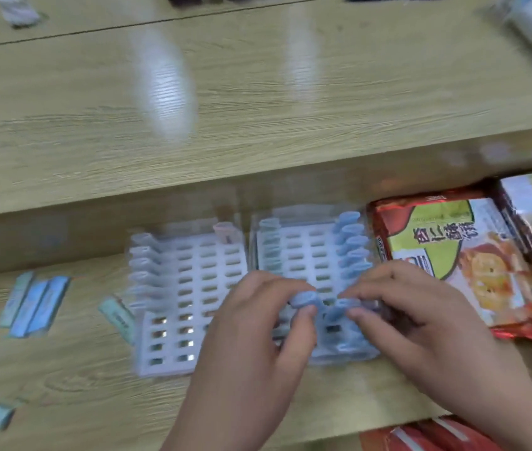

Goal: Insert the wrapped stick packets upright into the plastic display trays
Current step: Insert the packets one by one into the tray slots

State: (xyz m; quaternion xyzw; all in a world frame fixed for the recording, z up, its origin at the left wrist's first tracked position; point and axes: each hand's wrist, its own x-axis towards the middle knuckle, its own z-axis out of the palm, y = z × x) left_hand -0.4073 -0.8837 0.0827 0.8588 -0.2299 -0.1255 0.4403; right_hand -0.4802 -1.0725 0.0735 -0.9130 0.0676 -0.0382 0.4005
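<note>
Stick packets (351, 242) stand upright along the edges of two plastic trays (193, 288) at mid-frame in the blurred head view. Left hand (258, 336) pinches a blue packet (303, 301) over the right-side tray; right hand (420, 314) pinches another packet (344, 309) beside it. Loose packets (35, 302) lie at lower left

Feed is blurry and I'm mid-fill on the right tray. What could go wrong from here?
1. The left hand pinches a blue wrapped stick packet and the right hand a second blue packet, close together over the white slotted plastic tray; the fingers may collide.
2. Either hand could knock the upright blue packets in the tray's right column askew.
</note>
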